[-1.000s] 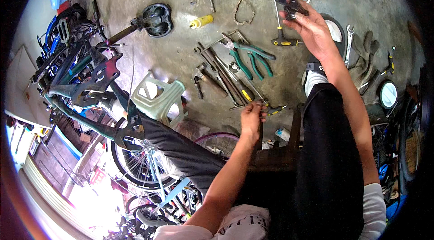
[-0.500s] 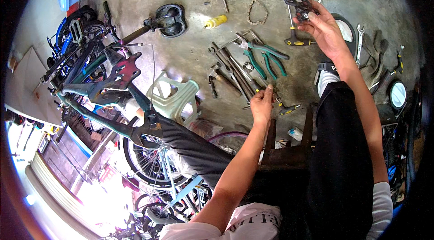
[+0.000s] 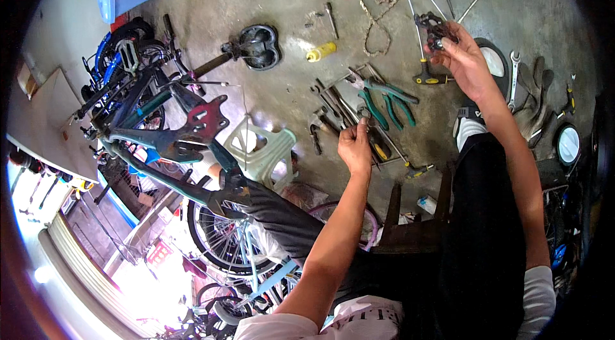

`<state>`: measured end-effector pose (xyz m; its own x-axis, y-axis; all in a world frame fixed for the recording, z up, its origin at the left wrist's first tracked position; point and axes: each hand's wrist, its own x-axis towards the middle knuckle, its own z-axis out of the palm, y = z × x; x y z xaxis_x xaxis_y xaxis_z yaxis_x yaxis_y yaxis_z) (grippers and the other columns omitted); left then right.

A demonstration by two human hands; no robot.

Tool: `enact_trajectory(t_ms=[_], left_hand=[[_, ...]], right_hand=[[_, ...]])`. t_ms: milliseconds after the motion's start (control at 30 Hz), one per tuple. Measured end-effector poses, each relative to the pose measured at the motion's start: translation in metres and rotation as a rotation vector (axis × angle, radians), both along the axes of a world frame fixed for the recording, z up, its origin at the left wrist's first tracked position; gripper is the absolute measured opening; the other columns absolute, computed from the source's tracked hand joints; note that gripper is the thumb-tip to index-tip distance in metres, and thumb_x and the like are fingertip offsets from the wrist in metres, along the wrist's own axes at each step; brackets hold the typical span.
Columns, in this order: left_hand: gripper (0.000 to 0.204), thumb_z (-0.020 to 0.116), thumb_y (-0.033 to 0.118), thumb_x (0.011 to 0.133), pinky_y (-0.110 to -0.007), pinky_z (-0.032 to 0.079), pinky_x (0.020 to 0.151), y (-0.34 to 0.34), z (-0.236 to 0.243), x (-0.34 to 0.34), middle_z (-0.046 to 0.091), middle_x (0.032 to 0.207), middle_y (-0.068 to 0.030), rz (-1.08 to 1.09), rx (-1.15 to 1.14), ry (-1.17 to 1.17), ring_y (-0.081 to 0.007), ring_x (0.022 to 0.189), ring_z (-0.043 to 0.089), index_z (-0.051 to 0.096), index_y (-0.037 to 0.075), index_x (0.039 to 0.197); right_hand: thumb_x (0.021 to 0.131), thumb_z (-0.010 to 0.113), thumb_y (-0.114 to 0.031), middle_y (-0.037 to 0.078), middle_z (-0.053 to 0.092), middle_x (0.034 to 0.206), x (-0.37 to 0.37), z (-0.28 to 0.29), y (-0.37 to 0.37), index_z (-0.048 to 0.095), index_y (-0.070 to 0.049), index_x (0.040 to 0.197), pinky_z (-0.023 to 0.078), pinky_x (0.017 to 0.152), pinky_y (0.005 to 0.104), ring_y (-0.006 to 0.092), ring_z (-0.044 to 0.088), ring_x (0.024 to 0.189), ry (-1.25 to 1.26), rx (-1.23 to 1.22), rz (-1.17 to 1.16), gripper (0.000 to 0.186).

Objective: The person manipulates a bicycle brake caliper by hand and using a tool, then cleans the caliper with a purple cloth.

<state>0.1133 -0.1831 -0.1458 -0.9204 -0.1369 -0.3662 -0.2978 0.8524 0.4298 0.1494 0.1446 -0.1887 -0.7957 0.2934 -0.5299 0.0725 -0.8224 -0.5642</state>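
My right hand [image 3: 466, 66] holds up a black openwork metal bicycle part [image 3: 435, 27], pinched between thumb and fingers; its exact kind is not plain. Below that hand, on the floor, lies a T-handled tool with black and yellow grips [image 3: 428, 77]. My left hand [image 3: 355, 149] is closed, thumb and fingertips pressed together above the tools; anything in its fingers is hidden or too small to name. Beside it lie green-handled pliers [image 3: 398, 109], a hammer [image 3: 328, 123] and several long steel tools.
A bicycle frame [image 3: 160, 138] stands at the left, with a black saddle [image 3: 259, 47] beyond it. A pale green stool [image 3: 272, 148], a yellow bottle [image 3: 320, 52], a chain [image 3: 377, 36], a spanner [image 3: 514, 80] and gloves [image 3: 535, 97] surround my legs.
The whole view has shifted, so floor things sit lower and further right. My left hand has moved left over the tools, still closed. My right hand keeps hold of the black bicycle part.
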Motion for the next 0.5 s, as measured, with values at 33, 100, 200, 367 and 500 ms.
enact_trajectory(t_ms=[33,100,200,367,500], left_hand=[[0.034,0.071,0.027,0.1,-0.032,0.047,0.057,0.001,-0.003,-0.008,0.06,0.065,-0.0056,0.04,0.04,-0.013,-0.0105,0.061,0.054,0.066,-0.003,0.085],[0.032,0.069,0.026,0.102,-0.032,0.047,0.056,0.015,0.003,-0.027,0.06,0.067,-0.0051,0.124,0.118,-0.053,-0.0104,0.061,0.054,0.067,-0.003,0.089],[0.03,0.064,0.018,0.103,-0.03,0.048,0.055,0.01,-0.022,-0.053,0.065,0.085,-0.0048,0.06,0.277,0.095,-0.0108,0.061,0.057,0.064,0.0,0.127],[0.043,0.064,0.012,0.099,-0.035,0.055,0.061,0.038,-0.014,-0.094,0.07,0.09,-0.012,0.011,0.167,0.006,-0.0183,0.065,0.067,0.06,0.006,0.141],[0.03,0.07,0.025,0.095,-0.046,0.058,0.064,0.017,-0.041,-0.107,0.075,0.088,-0.0169,-0.393,-0.265,0.125,-0.0319,0.073,0.074,0.069,0.013,0.122]], right_hand=[[0.104,0.062,-0.019,0.011,0.063,0.132,-0.003,-0.001,0.002,0.043,-0.004,0.147,0.054,0.088,0.0348,0.0226,0.068,0.112,0.005,0.005,0.004,0.049],[0.104,0.062,-0.018,0.01,0.063,0.13,-0.003,0.001,0.005,0.043,-0.004,0.147,0.054,0.088,0.035,0.0223,0.068,0.111,0.0,0.013,0.017,0.049],[0.102,0.064,-0.016,0.012,0.062,0.129,-0.004,0.003,0.001,0.044,-0.002,0.145,0.055,0.088,0.0363,0.0237,0.068,0.11,-0.012,-0.001,-0.005,0.049],[0.101,0.066,-0.013,0.011,0.063,0.128,-0.003,0.003,0.001,0.045,-0.005,0.145,0.055,0.088,0.0367,0.0242,0.069,0.108,0.003,-0.031,0.009,0.048],[0.1,0.069,-0.012,0.012,0.065,0.124,-0.007,0.01,0.002,0.047,-0.005,0.143,0.056,0.088,0.0371,0.0233,0.069,0.108,-0.027,-0.044,-0.006,0.049]])
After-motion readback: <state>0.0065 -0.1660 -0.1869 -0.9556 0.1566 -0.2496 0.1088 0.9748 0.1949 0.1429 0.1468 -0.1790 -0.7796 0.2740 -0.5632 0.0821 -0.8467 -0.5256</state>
